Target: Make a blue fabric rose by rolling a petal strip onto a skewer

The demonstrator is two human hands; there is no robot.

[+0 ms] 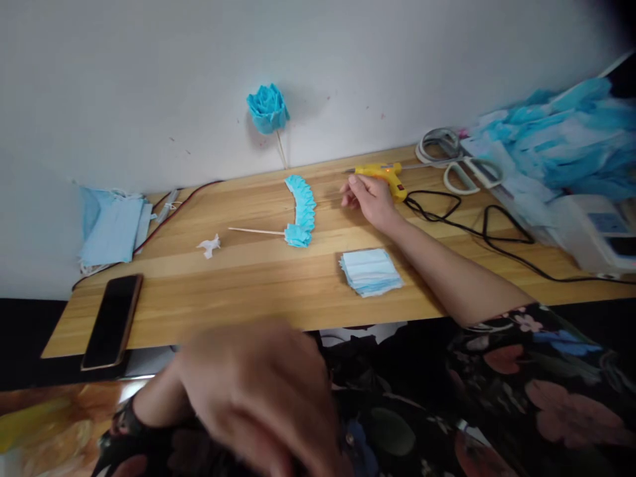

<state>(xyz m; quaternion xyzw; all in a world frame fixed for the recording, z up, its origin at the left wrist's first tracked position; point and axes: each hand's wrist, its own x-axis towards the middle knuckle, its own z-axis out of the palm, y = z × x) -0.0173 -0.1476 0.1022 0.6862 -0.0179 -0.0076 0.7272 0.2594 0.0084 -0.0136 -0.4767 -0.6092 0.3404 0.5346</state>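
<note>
My right hand rests on the table just in front of a yellow glue gun, its fingers loosely bent and apart with nothing visible in them. Close to the camera, over the table's front edge, my left hand is smeared by motion and its fingers cannot be made out. Between them and the wall, a thin wooden stick lies with a gathered blue bunch at its right end. A curved strip of blue ruffled pieces runs back from that bunch. A stack of pale blue squares sits below my right wrist.
A blue flower on a stick leans against the wall. Folded masks and a phone lie left, with a white scrap nearby. Scissors, tape rolls, a black cord and a blue-white heap are right.
</note>
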